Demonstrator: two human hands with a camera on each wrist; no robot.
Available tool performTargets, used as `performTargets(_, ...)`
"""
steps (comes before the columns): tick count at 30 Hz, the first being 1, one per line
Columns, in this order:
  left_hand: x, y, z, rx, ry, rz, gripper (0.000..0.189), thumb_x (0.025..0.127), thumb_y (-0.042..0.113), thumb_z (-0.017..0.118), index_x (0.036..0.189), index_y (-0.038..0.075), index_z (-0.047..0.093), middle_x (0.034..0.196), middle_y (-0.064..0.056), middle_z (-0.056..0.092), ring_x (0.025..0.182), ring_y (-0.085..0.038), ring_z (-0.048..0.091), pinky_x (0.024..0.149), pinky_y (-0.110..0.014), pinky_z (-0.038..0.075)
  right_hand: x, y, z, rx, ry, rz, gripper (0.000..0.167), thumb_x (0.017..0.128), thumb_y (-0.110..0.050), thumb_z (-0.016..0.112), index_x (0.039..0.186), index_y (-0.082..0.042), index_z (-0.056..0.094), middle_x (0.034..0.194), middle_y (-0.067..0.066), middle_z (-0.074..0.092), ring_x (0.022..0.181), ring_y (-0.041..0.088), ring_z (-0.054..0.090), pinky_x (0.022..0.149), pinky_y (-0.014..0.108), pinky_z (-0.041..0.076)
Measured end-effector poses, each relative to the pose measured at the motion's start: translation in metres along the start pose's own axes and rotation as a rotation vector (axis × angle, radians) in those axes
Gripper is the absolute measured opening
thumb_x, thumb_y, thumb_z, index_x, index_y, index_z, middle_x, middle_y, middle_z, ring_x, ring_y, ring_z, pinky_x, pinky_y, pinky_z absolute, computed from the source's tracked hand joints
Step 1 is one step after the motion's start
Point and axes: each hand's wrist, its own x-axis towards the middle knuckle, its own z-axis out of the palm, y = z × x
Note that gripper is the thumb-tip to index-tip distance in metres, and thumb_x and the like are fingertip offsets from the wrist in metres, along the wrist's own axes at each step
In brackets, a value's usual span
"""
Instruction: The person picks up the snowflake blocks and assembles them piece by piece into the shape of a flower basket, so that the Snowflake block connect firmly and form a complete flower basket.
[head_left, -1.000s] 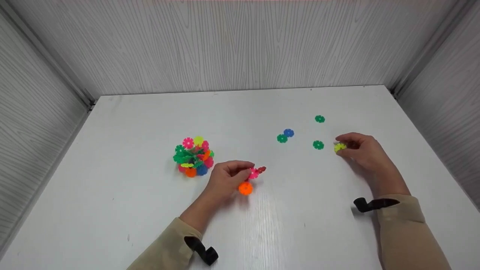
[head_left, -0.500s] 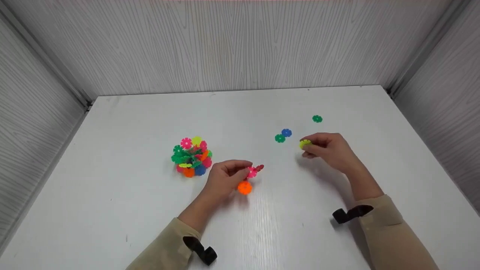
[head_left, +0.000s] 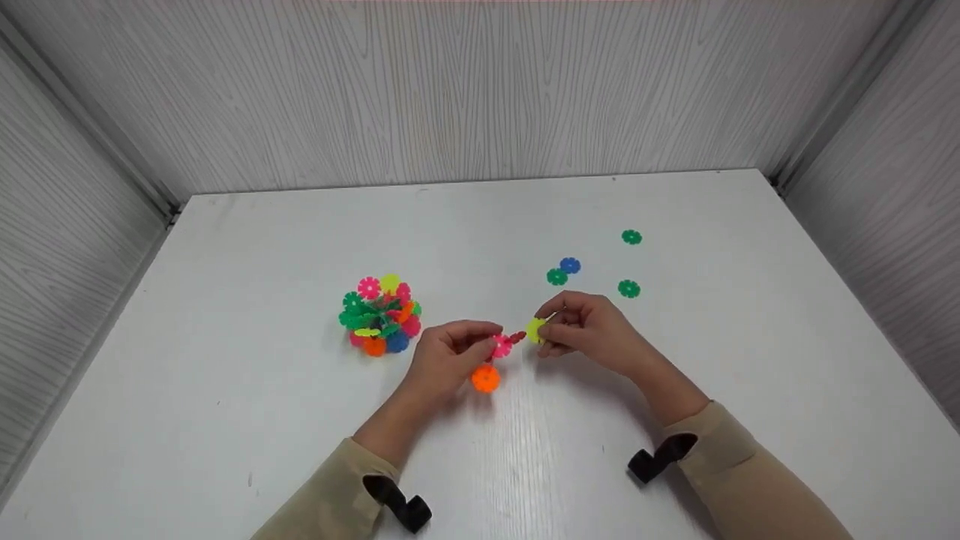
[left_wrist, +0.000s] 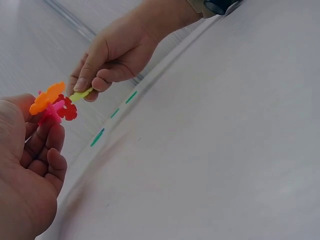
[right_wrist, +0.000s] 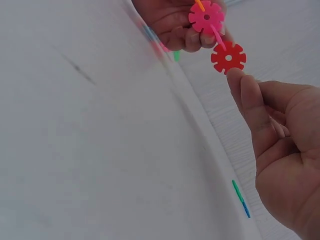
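My left hand point(head_left: 450, 356) pinches a small chain of notched plastic snowflake discs. In it are a pink disc point(right_wrist: 206, 18), an orange disc point(head_left: 486, 379) hanging lowest in the head view, and a red disc point(right_wrist: 228, 58) pointing toward the right hand. Between thumb and fingers my right hand point(head_left: 589, 330) holds a yellow disc point(head_left: 535, 330), its edge right at the red disc. In the left wrist view the yellow disc point(left_wrist: 81, 95) overlaps the red disc's point(left_wrist: 68, 108) rim. Fingertips hide most of the yellow disc in the right wrist view.
A ball-like cluster of joined multicoloured discs point(head_left: 380, 315) sits left of the left hand. Beyond the right hand lie a blue disc point(head_left: 570, 265) and a green disc point(head_left: 556, 277) side by side, with two more green discs point(head_left: 629, 289) farther right. Grained panels point(head_left: 480, 90) wall the white table.
My right hand has carried the yellow disc leftward from the table's right side to the red disc. The left hand and its chain have stayed nearly still.
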Motion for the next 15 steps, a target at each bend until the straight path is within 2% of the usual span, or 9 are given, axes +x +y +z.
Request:
performTargets(8, -0.0004, -0.0025, -0.001, -0.003, -0.016, 0.023, 0.028, 0.1, 0.015, 0.074, 0.127, 0.006, 0.077, 0.114, -0.005, 0.076, 0.1, -0.027, 0.07, 0.088, -0.029, 0.061, -0.0016, 0.0019, -0.0002, 0.006, -0.028, 0.007, 0.022, 0.103, -0.014, 0.071, 0.123, -0.004, 0.071, 0.099, 0.02, 0.075, 0.087, 0.033, 0.078, 0.084, 0.038, 0.064)
performTargets(15, -0.0001, -0.0036, -0.0015, 0.016, -0.015, 0.03, 0.028, 0.101, 0.019, 0.074, 0.127, 0.009, 0.077, 0.119, -0.002, 0.076, 0.109, -0.025, 0.069, 0.091, -0.03, 0.06, -0.0023, 0.0022, -0.0012, 0.007, -0.041, 0.015, 0.022, 0.103, -0.016, 0.071, 0.123, -0.008, 0.075, 0.103, 0.018, 0.074, 0.087, 0.032, 0.077, 0.085, 0.038, 0.064)
